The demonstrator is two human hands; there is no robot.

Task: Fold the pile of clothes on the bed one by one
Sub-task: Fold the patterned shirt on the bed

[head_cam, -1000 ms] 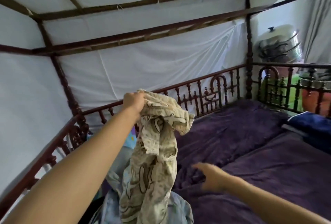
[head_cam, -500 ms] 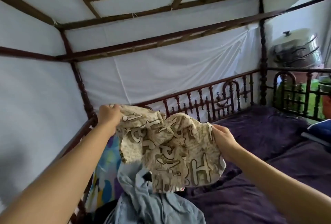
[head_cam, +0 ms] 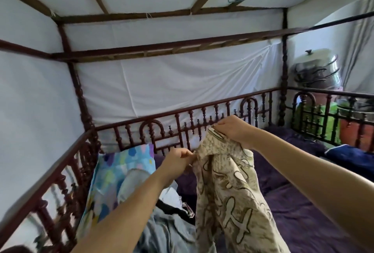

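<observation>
A beige patterned garment (head_cam: 228, 190) hangs in the air over the bed. My right hand (head_cam: 232, 129) grips its top edge, held highest. My left hand (head_cam: 180, 157) pinches the garment's left edge, lower and closer to me. The cloth falls in long folds down past the bottom of the view. Under my left arm lies the pile of clothes (head_cam: 166, 230), with a pale blue denim piece on top and something dark beneath it.
The bed has a purple cover (head_cam: 299, 208) and a dark carved wooden rail (head_cam: 182, 125) along the far and left sides. A colourful pillow (head_cam: 119, 169) leans at the left. A dark blue cloth (head_cam: 352, 157) lies at the right. White netting hangs all round.
The garment was spread wide between both hands; now my hands are close together, the right one raised and the left one lowered, and the cloth hangs long.
</observation>
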